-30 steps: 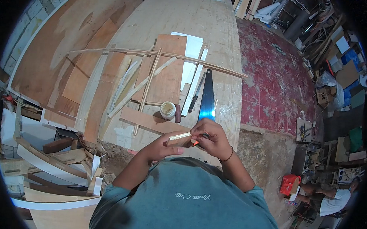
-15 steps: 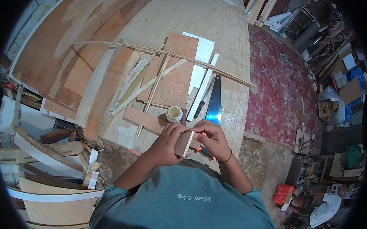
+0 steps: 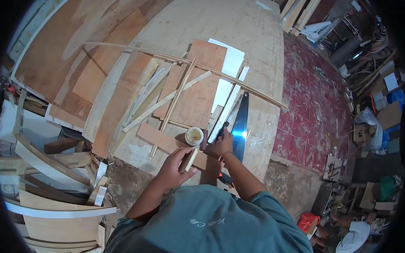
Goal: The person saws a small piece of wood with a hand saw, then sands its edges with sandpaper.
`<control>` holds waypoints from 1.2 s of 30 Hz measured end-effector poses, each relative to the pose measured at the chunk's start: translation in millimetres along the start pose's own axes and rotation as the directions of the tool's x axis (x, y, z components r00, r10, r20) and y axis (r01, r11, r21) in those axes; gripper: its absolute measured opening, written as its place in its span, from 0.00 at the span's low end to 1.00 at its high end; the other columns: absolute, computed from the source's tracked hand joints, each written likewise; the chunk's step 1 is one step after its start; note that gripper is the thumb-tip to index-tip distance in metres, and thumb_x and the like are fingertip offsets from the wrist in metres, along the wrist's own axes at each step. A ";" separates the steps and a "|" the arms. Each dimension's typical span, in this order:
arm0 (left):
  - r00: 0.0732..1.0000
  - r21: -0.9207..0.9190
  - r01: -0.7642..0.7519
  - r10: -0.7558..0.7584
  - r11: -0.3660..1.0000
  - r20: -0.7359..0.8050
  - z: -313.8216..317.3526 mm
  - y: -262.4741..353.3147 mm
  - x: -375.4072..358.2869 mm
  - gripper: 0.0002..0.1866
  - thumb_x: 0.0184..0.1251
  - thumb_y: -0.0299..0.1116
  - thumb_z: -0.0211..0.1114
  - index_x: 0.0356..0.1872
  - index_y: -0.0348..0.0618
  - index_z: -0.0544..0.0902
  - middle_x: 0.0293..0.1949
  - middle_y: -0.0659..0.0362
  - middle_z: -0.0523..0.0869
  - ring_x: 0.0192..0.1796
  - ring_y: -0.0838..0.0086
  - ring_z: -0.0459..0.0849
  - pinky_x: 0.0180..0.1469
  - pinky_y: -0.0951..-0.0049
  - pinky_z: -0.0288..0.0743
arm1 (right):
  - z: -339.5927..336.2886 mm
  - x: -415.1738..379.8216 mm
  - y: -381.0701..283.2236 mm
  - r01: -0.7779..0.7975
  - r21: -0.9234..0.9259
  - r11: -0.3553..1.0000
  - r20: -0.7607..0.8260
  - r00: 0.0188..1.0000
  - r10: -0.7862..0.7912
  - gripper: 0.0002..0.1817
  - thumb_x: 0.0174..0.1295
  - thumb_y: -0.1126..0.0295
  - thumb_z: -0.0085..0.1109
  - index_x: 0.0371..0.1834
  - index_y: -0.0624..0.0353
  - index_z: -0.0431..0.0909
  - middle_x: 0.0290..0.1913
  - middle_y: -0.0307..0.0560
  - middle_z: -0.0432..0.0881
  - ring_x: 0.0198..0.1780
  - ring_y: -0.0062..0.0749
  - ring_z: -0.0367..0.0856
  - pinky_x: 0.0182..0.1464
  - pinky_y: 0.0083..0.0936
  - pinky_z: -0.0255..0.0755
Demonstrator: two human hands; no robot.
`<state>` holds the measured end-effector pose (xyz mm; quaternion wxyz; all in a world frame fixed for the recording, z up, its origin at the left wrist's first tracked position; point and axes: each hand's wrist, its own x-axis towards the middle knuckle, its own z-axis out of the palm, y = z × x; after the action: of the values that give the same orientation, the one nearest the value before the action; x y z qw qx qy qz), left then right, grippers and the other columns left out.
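My left hand [image 3: 173, 169] is closed on a small wooden piece [image 3: 191, 160], its pale edge facing up, held near the table's front edge. My right hand [image 3: 224, 142] is stretched forward, its fingers around the black handle of a narrow-bladed tool [image 3: 223, 128]. That tool lies close to a white-faced strip [image 3: 225, 115]; its exact kind is not clear. Just right of it rests a hand saw [image 3: 241, 123] with a shiny blade and an orange-and-black handle [image 3: 226, 178]. An open jar of pale paste [image 3: 194, 136] stands just beyond my left hand.
Thin wood strips [image 3: 179, 94] lie crossed over plywood boards [image 3: 204, 82] and a white sheet [image 3: 226, 89] on the wooden table [image 3: 188, 19]. Curved offcuts [image 3: 54, 166] are piled at left. Another person [image 3: 352, 239] is at lower right, beyond the red floor [image 3: 301, 107].
My right hand has left the small wooden piece and reached forward to the black-handled tool. My left hand keeps the piece and has shifted slightly left. The view has shifted a little.
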<state>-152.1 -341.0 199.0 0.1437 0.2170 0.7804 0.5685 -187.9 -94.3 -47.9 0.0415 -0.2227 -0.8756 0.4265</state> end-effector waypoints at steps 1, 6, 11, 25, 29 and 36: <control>1.000 0.005 0.007 -0.007 1.000 -0.011 0.2 0.1 -0.9 0.30 0.52 0.33 0.69 0.57 0.35 0.71 0.49 0.50 0.78 0.53 0.66 0.78 0.56 0.67 0.71 | -2.9 9.0 -2.9 0.027 -0.147 0.989 0.057 0.998 -0.019 0.28 0.58 0.73 0.55 0.65 0.61 0.66 0.56 0.62 0.71 0.54 0.55 0.74 0.54 0.39 0.73; 0.998 0.028 0.055 -0.054 0.998 -0.023 -3.0 7.2 -3.2 0.30 0.53 0.34 0.69 0.58 0.34 0.71 0.51 0.48 0.77 0.54 0.60 0.78 0.59 0.65 0.70 | -15.6 22.7 -26.4 0.055 -0.374 0.926 0.185 0.983 0.016 0.25 0.52 0.74 0.60 0.55 0.60 0.68 0.54 0.63 0.70 0.54 0.58 0.75 0.53 0.43 0.74; 0.994 0.051 0.107 -0.106 0.993 -0.024 -1.9 5.6 -4.8 0.31 0.54 0.35 0.70 0.58 0.34 0.71 0.53 0.46 0.77 0.56 0.56 0.77 0.60 0.63 0.69 | -27.7 29.8 -31.1 0.002 -0.424 0.906 0.236 0.966 0.108 0.26 0.52 0.69 0.61 0.55 0.67 0.67 0.55 0.63 0.70 0.53 0.57 0.77 0.52 0.42 0.76; 0.995 0.065 0.092 -0.090 0.994 -0.043 -0.5 13.9 -28.2 0.31 0.53 0.33 0.71 0.58 0.34 0.71 0.53 0.46 0.78 0.56 0.57 0.78 0.59 0.63 0.70 | -17.7 34.1 -4.9 0.165 -0.510 0.844 0.304 0.953 -0.002 0.22 0.53 0.67 0.62 0.51 0.62 0.73 0.56 0.58 0.72 0.55 0.52 0.77 0.53 0.39 0.77; 0.987 0.013 0.116 -0.114 0.993 -0.116 -1.3 7.4 -46.6 0.31 0.53 0.32 0.71 0.58 0.34 0.71 0.52 0.46 0.78 0.55 0.58 0.78 0.58 0.64 0.71 | -21.6 30.3 -23.6 0.299 -0.635 0.712 0.386 0.922 -0.043 0.20 0.55 0.66 0.60 0.51 0.60 0.72 0.57 0.58 0.71 0.56 0.52 0.77 0.51 0.40 0.77; 0.970 -0.038 0.117 -0.123 0.992 -0.211 -1.6 5.0 -69.9 0.29 0.54 0.31 0.71 0.57 0.34 0.72 0.50 0.46 0.80 0.52 0.61 0.80 0.55 0.66 0.73 | -15.6 40.6 -13.1 0.052 -0.519 0.853 0.194 0.979 0.059 0.28 0.53 0.62 0.61 0.59 0.57 0.71 0.59 0.66 0.70 0.54 0.56 0.78 0.54 0.43 0.76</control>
<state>-91.5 -376.2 202.7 0.0959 0.1053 0.7957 0.5886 -224.9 -72.6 -32.8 -0.1107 -0.1826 -0.9575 0.1938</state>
